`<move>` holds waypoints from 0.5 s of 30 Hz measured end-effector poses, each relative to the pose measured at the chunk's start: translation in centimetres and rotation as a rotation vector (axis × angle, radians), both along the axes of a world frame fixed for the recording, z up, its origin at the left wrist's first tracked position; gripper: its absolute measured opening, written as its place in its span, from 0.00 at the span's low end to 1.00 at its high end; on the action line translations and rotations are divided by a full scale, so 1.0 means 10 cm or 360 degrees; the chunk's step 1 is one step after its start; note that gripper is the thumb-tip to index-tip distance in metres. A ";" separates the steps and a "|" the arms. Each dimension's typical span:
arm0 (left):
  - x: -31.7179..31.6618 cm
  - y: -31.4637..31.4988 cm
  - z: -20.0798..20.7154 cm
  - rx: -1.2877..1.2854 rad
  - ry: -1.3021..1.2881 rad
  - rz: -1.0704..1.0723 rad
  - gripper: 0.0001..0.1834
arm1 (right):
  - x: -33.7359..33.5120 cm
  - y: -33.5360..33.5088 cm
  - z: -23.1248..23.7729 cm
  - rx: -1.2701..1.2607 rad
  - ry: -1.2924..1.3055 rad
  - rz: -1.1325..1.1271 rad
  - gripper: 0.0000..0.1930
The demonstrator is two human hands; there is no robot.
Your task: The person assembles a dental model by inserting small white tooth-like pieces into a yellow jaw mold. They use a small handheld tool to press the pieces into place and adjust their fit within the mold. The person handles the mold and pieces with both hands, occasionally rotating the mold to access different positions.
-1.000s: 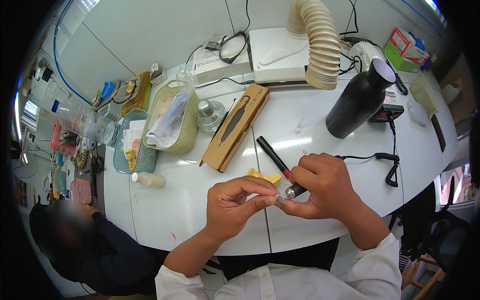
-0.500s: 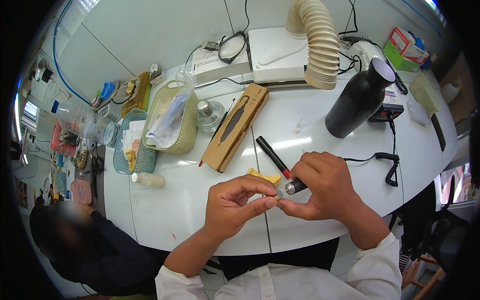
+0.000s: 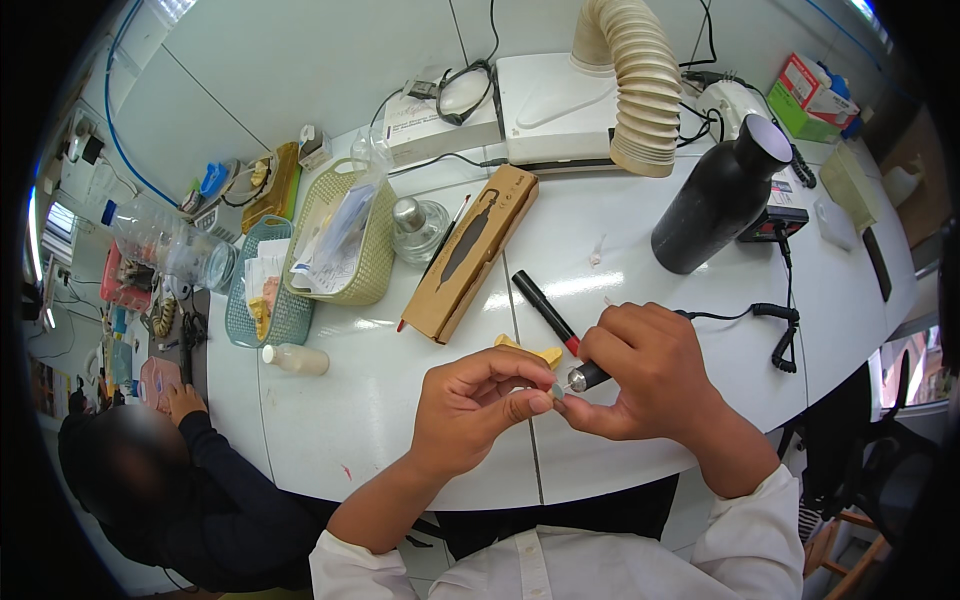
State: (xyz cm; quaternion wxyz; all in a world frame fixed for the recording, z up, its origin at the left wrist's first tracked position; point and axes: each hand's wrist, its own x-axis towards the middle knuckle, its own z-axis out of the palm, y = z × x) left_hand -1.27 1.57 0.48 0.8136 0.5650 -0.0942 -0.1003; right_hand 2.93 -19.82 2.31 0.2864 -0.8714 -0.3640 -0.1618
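Note:
My right hand (image 3: 645, 370) is closed around a black rotary handpiece (image 3: 590, 376) with a metal nose, pointing left. A small greyish disc (image 3: 558, 391) shows at the tip of its thin shank. Thumb and fingers of my left hand (image 3: 470, 408) pinch a tiny pale piece at the disc; the fingertips mostly hide it, so its kind is unclear. My right thumb reaches over to the left fingertips. Just behind the hands lies a yellow dental cast (image 3: 545, 354), partly covered by them. A black marker with a red end (image 3: 545, 312) rests beyond it.
A long cardboard box (image 3: 470, 255), glass jar (image 3: 420, 232), green basket (image 3: 365, 285), blue basket (image 3: 285, 325) and small white bottle (image 3: 297, 360) stand left. Right are a black bottle (image 3: 705, 215) and coiled cord (image 3: 775, 315). A ribbed hose (image 3: 645, 95) hangs behind. A person (image 3: 190, 500) sits left.
The handpiece's nose has tilted slightly, and its shank now shows beside the disc. My hands stay almost in place. The other person's hand has moved out to a pink box.

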 end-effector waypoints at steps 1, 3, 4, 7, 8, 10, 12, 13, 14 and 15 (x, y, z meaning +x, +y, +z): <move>0.00 0.01 -0.01 -0.0008 -0.0006 -0.0027 0.11 | 0.00 0.00 0.00 -0.0010 0.0006 0.0007 0.20; 0.01 0.03 -0.03 -0.0021 -0.0018 -0.0078 0.12 | 0.00 0.00 0.00 -0.0009 0.0016 0.0008 0.20; 0.00 0.03 -0.03 -0.0021 -0.0025 -0.0070 0.12 | 0.00 0.00 0.00 0.0001 0.0020 0.0001 0.20; 0.00 0.03 -0.04 -0.0026 -0.0024 -0.0058 0.12 | 0.00 0.01 -0.01 0.0006 0.0056 0.0010 0.20; 0.00 0.03 -0.04 -0.0029 -0.0009 -0.0061 0.12 | 0.00 0.01 -0.01 0.0004 0.0072 0.0018 0.20; 0.00 0.03 -0.03 -0.0011 0.0005 -0.0036 0.12 | 0.00 0.01 0.00 -0.0005 0.0050 0.0010 0.19; 0.00 0.01 -0.01 0.0031 0.0006 0.0023 0.11 | 0.00 0.01 0.00 -0.0009 0.0040 0.0012 0.19; 0.00 0.01 -0.02 0.0028 0.0012 0.0025 0.11 | 0.00 0.01 -0.01 -0.0009 0.0041 0.0016 0.19; 0.00 0.00 -0.02 0.0025 0.0017 0.0026 0.11 | 0.00 0.01 -0.01 -0.0010 0.0042 0.0019 0.19; 0.00 0.00 -0.02 0.0022 0.0022 0.0027 0.11 | 0.00 0.01 -0.01 0.0001 0.0045 0.0019 0.19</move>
